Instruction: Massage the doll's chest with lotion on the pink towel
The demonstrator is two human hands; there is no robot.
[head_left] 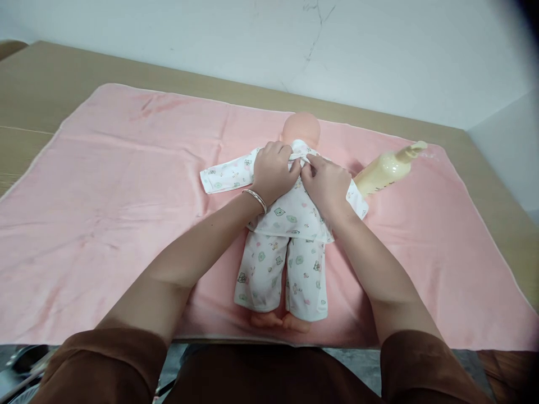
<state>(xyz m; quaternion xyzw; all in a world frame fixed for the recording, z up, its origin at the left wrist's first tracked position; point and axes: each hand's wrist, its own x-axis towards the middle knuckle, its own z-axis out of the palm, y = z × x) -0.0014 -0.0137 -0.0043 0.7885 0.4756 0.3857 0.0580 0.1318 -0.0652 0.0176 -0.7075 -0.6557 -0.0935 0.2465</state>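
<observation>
A bald baby doll lies on the blanket, head away from me and feet towards me. It wears a white printed pajama top and matching trousers. Just below the doll's neck, my left hand pinches a strip of the top's white cloth, perhaps a tie. Close beside it, my right hand pinches the same white cloth with thumb and forefinger. The fingers partly hide the cloth between them. One sleeve stretches out to the left; the other is partly covered by my right hand and wrist.
A pink blanket covers much of the wooden table. To the doll's right, a pale yellow pump bottle leans at a slant near the sleeve. Behind the table rises a white wall with a crack.
</observation>
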